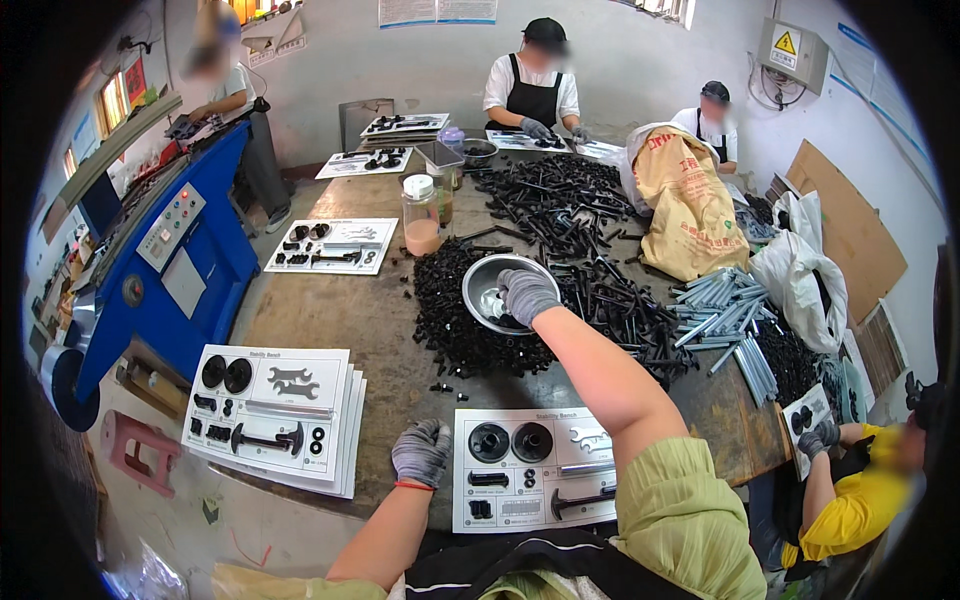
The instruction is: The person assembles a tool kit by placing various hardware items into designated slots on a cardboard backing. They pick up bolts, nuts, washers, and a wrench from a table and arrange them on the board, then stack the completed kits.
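While the left hand (422, 452) is resting to the near left of the metal bowl (472, 300), beside the parts card (510, 466), the right hand (528, 294) is apparently gathering small parts (490, 304) inside the bowl, both hands curling their fingers, any hold impossible to tell, the next move probably calling for careful placing.

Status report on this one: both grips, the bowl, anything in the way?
Right grey-gloved grip inside round silver metal bowl. Left grey-gloved grip beside white rectangular printed card. Light-green fabric right sleeve overlapping card's right side.

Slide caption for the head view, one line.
Gloved right hand reaches into a metal bowl amid black fasteners; gloved left hand rests beside a white parts card.
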